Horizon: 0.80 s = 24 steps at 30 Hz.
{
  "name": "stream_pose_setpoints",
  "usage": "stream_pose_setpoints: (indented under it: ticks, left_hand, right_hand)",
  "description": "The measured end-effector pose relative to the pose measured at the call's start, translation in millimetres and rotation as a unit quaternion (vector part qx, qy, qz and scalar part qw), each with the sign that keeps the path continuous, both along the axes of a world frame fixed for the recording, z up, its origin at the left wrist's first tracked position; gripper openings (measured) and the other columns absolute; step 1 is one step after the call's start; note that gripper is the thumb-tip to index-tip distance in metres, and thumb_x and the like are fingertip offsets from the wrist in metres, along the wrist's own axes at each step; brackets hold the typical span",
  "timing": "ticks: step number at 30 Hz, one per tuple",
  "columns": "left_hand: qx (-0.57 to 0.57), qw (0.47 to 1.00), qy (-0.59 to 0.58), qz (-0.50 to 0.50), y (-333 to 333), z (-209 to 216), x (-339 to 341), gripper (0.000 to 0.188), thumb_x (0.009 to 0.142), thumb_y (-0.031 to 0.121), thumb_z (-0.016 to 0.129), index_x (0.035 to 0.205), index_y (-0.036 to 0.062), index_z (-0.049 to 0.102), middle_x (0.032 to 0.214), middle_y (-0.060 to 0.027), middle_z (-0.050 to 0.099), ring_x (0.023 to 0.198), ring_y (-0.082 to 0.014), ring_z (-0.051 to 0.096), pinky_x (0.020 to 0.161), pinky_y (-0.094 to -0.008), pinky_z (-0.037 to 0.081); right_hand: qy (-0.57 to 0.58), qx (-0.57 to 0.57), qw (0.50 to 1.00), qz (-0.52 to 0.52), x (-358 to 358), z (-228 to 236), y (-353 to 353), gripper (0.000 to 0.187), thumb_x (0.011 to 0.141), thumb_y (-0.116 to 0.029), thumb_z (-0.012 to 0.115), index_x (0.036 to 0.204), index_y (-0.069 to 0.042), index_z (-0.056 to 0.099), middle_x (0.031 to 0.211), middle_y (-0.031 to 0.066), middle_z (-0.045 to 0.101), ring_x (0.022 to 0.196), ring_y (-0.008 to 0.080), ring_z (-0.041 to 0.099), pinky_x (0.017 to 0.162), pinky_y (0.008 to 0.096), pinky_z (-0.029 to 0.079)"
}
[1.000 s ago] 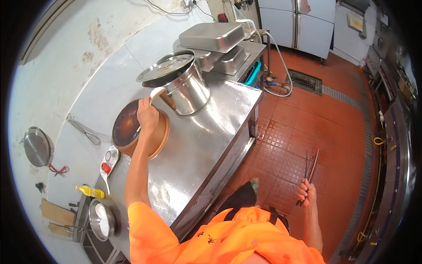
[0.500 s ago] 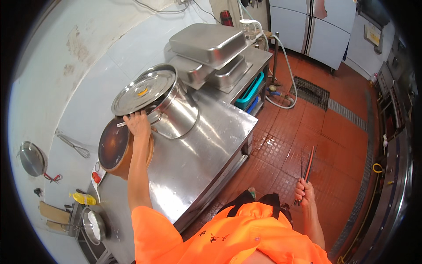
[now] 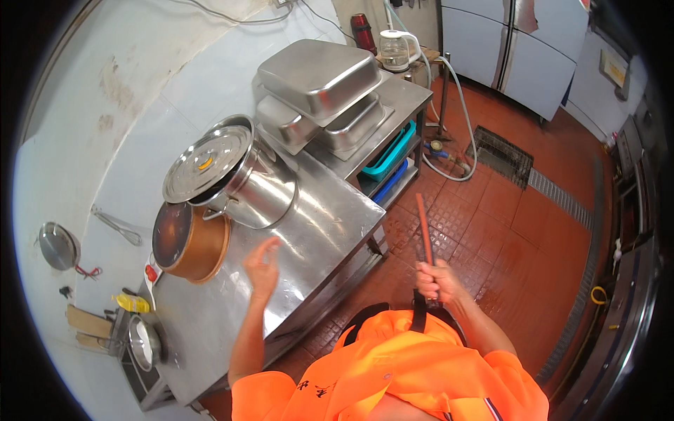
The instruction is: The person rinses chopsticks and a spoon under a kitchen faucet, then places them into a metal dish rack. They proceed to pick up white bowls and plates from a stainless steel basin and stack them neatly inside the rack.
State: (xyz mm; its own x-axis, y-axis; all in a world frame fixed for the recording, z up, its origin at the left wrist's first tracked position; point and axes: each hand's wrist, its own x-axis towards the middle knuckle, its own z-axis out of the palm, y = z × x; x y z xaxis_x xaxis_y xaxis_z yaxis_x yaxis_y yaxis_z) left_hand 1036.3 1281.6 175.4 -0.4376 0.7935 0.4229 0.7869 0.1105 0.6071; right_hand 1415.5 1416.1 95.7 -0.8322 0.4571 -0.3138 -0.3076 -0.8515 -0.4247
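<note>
My left hand (image 3: pixel 262 270) hovers over the metal worktop, fingers apart and holding nothing. Nearest to it are a brown round pot (image 3: pixel 203 249) tipped on its side and a tall steel stockpot (image 3: pixel 263 193). A steel lid (image 3: pixel 207 165) with a yellow-orange knob leans tilted against the stockpot's mouth, so the inside is mostly hidden. In front of my body, my right hand (image 3: pixel 437 281) is closed round a pair of long reddish chopsticks (image 3: pixel 424 228). They point away from me above the red tiled floor.
Steel pans (image 3: pixel 319 77) sit stacked beyond the stockpot, near a glass kettle (image 3: pixel 395 52). Under that counter is a teal basket (image 3: pixel 390 154). A hose (image 3: pixel 469 126) loops over the floor beside a drain grate (image 3: pixel 502 156). A steel bowl (image 3: pixel 144 344) stands at the left.
My left hand has left the edge of the lid and stockpot and come back toward me. My right hand has moved left with the chopsticks, nearer the worktop.
</note>
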Motion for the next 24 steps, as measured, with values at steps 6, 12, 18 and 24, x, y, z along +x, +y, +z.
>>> stream_pose_setpoints:
  ticks: [6, 12, 18, 24]
  left_hand:
    - [0.069, 0.778, -0.617, -0.098, 12.1, -43.1, 137.9, 0.057, 0.092, 0.037, 0.057, 0.134, 0.002, 0.04, 0.109, -0.0161, 0.063, 0.096, -0.0213, 0.062, 0.083, -0.0339, 0.05]
    - [0.181, 0.741, -0.644, 0.055, -27.1, -44.5, 181.6, 0.038, 0.097, 0.029, 0.047, 0.12, -0.0012, 0.044, 0.085, -0.0175, 0.064, 0.084, -0.0304, 0.066, 0.076, -0.043, 0.055]
    - [0.244, 0.712, -0.651, 0.094, -107.6, -38.4, 194.0, 0.026, 0.097, 0.029, 0.046, 0.101, 0.0034, 0.047, 0.072, -0.012, 0.059, 0.068, -0.0259, 0.063, 0.066, -0.038, 0.054]
    - [0.325, 0.648, -0.677, 0.128, -166.4, -43.8, 199.6, 0.02, 0.094, 0.027, 0.054, 0.09, 0.0084, 0.046, 0.061, -0.0031, 0.041, 0.055, -0.0185, 0.044, 0.054, -0.0343, 0.042]
  right_hand:
    - [0.045, 0.039, 0.956, 0.286, -66.5, 35.0, 3.2, 0.022, 0.094, -0.021, 0.054, 0.078, -0.009, 0.044, 0.058, -0.0027, 0.04, 0.04, 0.0053, 0.035, 0.034, 0.0226, 0.028]
    - [0.048, 0.068, 0.879, 0.469, -107.0, 16.4, -48.1, 0.024, 0.093, -0.02, 0.055, 0.076, -0.008, 0.043, 0.055, 0.0005, 0.041, 0.037, 0.0082, 0.038, 0.032, 0.0232, 0.029]
    - [0.059, 0.024, 0.852, 0.519, -105.5, 26.7, -111.7, 0.021, 0.091, -0.024, 0.059, 0.089, -0.008, 0.045, 0.066, 0.0022, 0.046, 0.042, 0.0099, 0.04, 0.038, 0.0242, 0.033]
    - [0.038, 0.102, 0.817, 0.567, -106.5, 4.6, -171.3, 0.031, 0.092, -0.034, 0.057, 0.078, -0.009, 0.046, 0.056, 0.0, 0.042, 0.041, 0.0098, 0.038, 0.038, 0.0238, 0.03]
